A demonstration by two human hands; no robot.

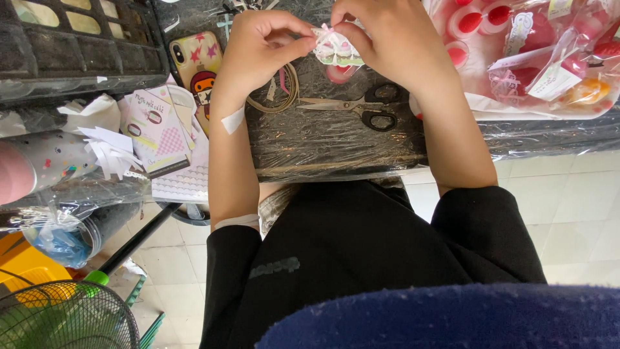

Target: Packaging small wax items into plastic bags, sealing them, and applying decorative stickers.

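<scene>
Both of my hands meet over a small white and pink ribbon bow [333,46] above the dark, plastic-wrapped table [310,145]. My left hand [258,48] pinches the bow's left side between thumb and fingers. My right hand [391,42] grips its right side from above. A small pink object [339,72] lies just under the bow. Black-handled scissors [361,106] lie shut on the table below my hands, and a loop of tan cord [284,90] rests under my left hand. A strip of white tape [232,121] sticks to my left forearm.
A phone in a patterned case [197,64] lies left of my left hand. Paper cards and cut paper strips [155,136] pile at the left. Clear bags of pink and red wrapped items [536,52] fill the right. A black crate [71,45] and a fan [64,317] stand at left.
</scene>
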